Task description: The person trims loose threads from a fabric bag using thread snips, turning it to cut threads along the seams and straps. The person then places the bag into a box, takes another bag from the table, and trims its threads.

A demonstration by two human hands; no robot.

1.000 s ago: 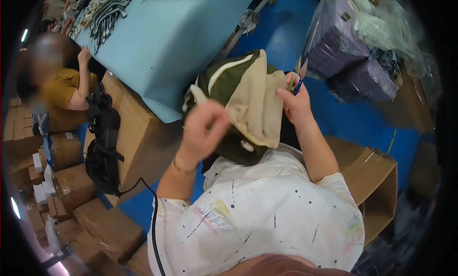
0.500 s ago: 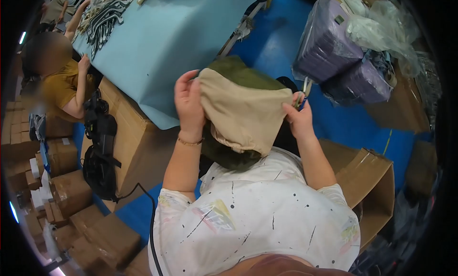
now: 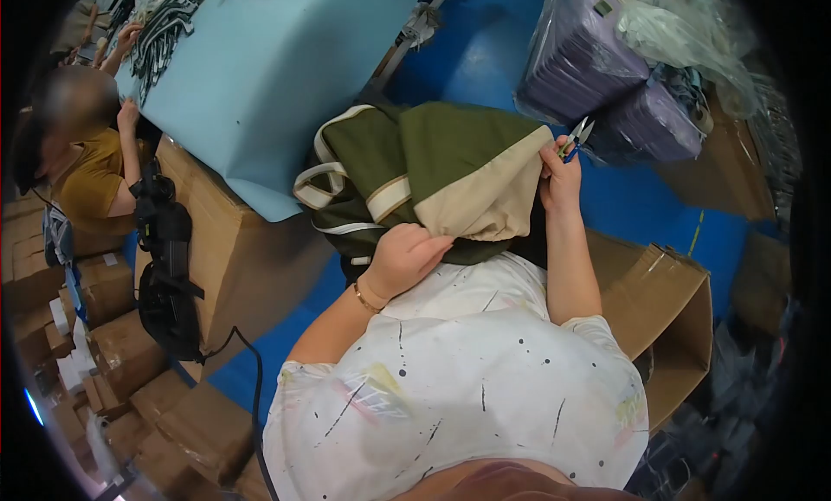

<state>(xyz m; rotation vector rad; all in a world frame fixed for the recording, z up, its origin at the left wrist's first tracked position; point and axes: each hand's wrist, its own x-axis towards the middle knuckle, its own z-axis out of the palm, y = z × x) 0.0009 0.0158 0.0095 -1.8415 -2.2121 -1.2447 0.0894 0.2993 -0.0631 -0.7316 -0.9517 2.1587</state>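
A green and beige fabric bag (image 3: 472,168) with white straps lies over the lap, its beige part facing up. My left hand (image 3: 402,257) is closed on the bag's lower beige edge, fingers pressed together on the cloth. At the upper right, my right hand (image 3: 561,174) pinches the bag's beige corner. The same hand holds small scissors (image 3: 576,140) with blue handles, their blades pointing up and away from the cloth.
A table with a light blue cover (image 3: 268,77) bears dark straps (image 3: 164,38). Purple wrapped stacks (image 3: 589,60) stand at the upper right, an open cardboard box (image 3: 662,311) at the right. A person in a mustard top (image 3: 91,176) is at the left, near a black bag (image 3: 166,276).
My left hand has moved from the bag's upper left down to its lower edge. The bag has been turned, and more green cloth and white straps show. My right hand still holds the corner and scissors.
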